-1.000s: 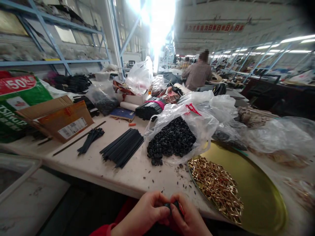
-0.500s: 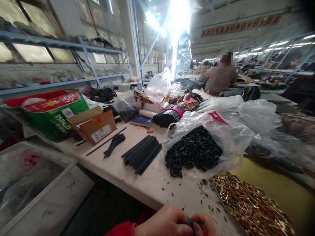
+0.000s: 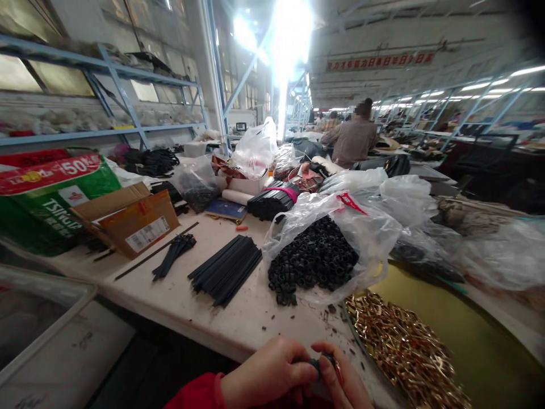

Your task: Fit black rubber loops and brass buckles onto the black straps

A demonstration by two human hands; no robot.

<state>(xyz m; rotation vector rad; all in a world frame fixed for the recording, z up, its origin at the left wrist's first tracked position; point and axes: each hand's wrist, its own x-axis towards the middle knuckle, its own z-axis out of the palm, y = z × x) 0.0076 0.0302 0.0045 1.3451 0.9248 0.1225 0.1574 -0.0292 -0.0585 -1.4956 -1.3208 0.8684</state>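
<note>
Small dark piece (image 3: 315,366), partly hidden, lies between your left hand (image 3: 272,369) and right hand (image 3: 343,380), pinched by their curled fingers (image 3: 304,372).

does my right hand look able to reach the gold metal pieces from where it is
Probably yes: your right hand is close to the tray, and nothing seems to stand between it and the gold metal pieces. It looks busy with a small dark piece, though.

A box (image 3: 136,218) is flanked by a bag (image 3: 51,196), shelves (image 3: 76,136) are loaded behind, and a banner (image 3: 380,61) is hung beyond.
</note>
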